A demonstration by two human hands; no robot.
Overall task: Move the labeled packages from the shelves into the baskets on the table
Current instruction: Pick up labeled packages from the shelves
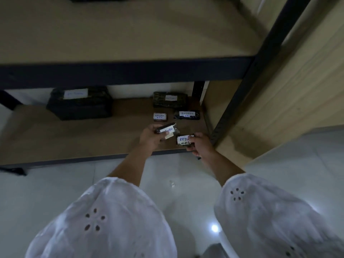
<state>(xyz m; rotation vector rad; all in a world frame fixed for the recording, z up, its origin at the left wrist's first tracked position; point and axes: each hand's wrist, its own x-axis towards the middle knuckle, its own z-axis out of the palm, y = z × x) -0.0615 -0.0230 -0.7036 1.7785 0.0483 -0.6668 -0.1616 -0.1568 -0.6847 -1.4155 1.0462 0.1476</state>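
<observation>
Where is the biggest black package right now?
In the head view, the large black package sits at the back left of the lower shelf, well to the left of the medium black package and apart from it.

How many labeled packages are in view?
6: large package rear left; rear package at right; small package and dark package before it; tilted package in left hand; front package in right hand. Others may be hidden.
</observation>
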